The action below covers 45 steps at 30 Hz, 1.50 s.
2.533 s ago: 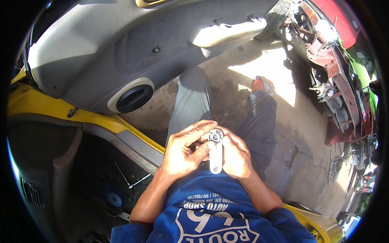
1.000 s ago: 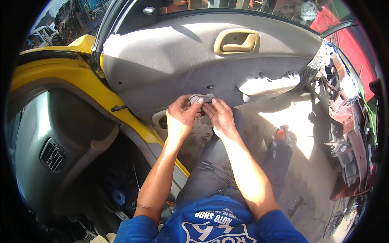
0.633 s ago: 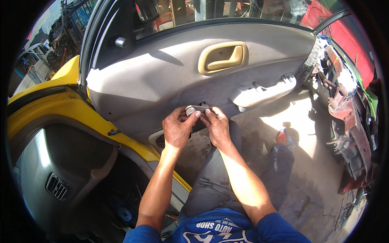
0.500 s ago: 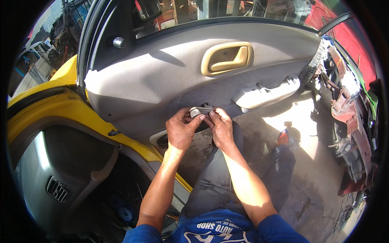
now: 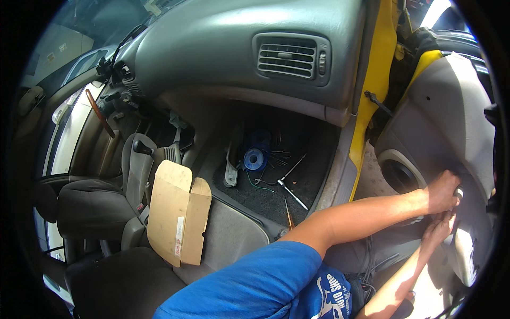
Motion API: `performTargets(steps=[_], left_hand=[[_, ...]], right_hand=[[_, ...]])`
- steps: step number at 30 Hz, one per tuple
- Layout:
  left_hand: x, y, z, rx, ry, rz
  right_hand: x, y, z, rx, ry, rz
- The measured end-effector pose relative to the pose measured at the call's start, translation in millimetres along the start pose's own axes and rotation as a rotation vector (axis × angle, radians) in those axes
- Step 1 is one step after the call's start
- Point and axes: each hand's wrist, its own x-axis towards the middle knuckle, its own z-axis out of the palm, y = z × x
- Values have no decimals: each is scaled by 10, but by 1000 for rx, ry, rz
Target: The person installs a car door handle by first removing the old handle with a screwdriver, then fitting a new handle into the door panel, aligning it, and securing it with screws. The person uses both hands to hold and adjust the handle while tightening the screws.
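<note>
Pale, smooth crank handle, mostly hidden, left fingers curled around it, right fingers just beside, hold unclear

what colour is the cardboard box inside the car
The cardboard box is tan brown with a white label, best in the head view.

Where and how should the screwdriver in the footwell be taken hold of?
Take the screwdriver by its amber handle, coming down from above on the box side. The handle looks thicker than the slim shaft, which points toward the dash. The left arm passes close by the handle's end, so that side seems the tighter one.
</note>
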Motion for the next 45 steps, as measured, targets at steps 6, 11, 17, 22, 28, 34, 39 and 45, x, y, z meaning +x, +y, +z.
performTargets(steps=[6, 11, 17, 22, 28, 34, 39, 45], left_hand=[[1, 13, -70, 55, 10, 20], [-25, 16, -159, 60, 47, 117], [-40, -4, -251, 76, -76, -51], [-49, 89, -235, -43, -92, -118], [-67, 59, -210, -87, -80, -162], [-101, -9, -129, -139, -27, -121], [-120, -99, -71, -16, 59, -30], [-111, -178, -84, 84, 39, 53]], right_hand=[[8, -14, 79, -68, 9, -31], [-128, -40, 186, -66, -108, -120], [-310, -127, 346, -24, 23, -89], [-378, -252, 458, -46, 32, -28], [-372, -271, 420, -46, -2, -53], [-327, -229, 384, -12, -16, -53], [-326, -220, 392, -60, -21, -83], [-351, -232, 417, -239, 49, -198]])
